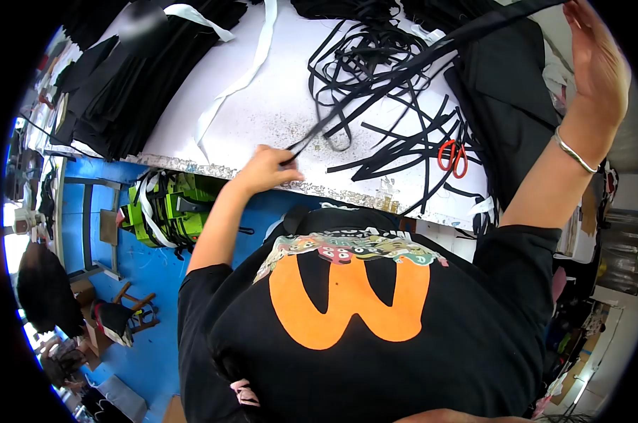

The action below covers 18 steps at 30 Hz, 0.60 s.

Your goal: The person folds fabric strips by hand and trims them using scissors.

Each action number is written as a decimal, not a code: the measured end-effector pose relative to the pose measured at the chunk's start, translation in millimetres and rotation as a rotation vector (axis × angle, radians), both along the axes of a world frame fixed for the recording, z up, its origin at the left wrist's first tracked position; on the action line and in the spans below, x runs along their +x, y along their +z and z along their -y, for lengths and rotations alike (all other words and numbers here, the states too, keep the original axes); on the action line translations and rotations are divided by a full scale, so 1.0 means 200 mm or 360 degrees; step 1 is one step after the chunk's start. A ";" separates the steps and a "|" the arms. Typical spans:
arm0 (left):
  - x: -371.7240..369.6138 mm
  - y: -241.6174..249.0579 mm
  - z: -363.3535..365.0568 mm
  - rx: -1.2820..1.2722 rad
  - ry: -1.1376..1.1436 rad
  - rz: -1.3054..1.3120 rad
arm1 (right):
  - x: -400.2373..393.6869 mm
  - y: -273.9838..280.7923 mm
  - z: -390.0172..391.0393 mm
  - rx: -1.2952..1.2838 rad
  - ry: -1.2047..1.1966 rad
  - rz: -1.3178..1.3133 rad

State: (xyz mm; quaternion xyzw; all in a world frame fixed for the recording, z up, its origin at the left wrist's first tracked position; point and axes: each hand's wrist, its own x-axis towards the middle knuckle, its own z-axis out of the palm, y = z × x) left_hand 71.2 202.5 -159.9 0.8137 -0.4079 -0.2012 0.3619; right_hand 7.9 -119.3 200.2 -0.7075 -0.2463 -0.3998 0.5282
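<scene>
A long black strip [403, 67] stretches diagonally over the white table [255, 106]. Its lower end is pinched in my left hand [266, 169], just above the table's front edge. My right hand [601, 63] is raised at the upper right, and the strip's other end runs up to its fingers at the frame's edge. Beneath the strip lies a tangle of thin black cord [365, 53]. Several short cut black strips [396, 148] are scattered to the right of centre, with red-handled scissors [453, 158] among them.
Stacked black fabric [121, 92] covers the table's left side, and more black cloth [506, 84] lies on the right. A white ribbon [245, 81] trails across the tabletop. Below the table at left are a green crate [181, 215] and a wooden stool [139, 307].
</scene>
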 end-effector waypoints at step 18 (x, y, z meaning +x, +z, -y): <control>0.10 1.39 0.62 -0.1582 -0.0198 -0.0038 | 0.07 -0.14 -0.18 -0.0022 -0.0095 -0.0597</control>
